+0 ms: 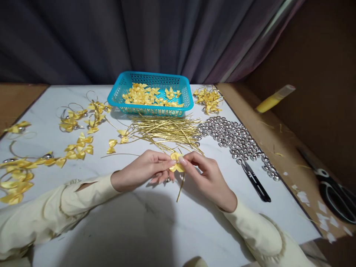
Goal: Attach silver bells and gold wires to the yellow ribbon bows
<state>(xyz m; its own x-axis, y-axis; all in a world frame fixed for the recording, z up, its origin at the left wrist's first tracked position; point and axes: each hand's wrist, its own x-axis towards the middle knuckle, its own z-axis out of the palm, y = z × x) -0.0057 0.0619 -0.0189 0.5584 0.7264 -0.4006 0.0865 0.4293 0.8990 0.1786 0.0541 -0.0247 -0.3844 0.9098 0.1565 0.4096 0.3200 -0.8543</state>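
Between the fingertips of both hands, over the middle of the white board, is a yellow ribbon bow (177, 156). My left hand (150, 166) pinches its left side, thumb on top and the other fingers curled below. My right hand (207, 174) pinches the right side with thumb and forefinger. A gold wire tie (180, 188) hangs down from the bow toward me. Just beyond my hands lies a heap of gold wire ties (167, 129). Silver bells or beads (233, 135), small and shiny, are spread to the right of the heap.
A blue plastic basket (151, 110) holding yellow bows stands at the back. Finished-looking bows with wires (71, 120) lie on the left, more bows (209, 99) at back right. Black-handled tweezers (256, 183) rest right of my hand; black scissors (338, 196) lie beyond the board's right edge.
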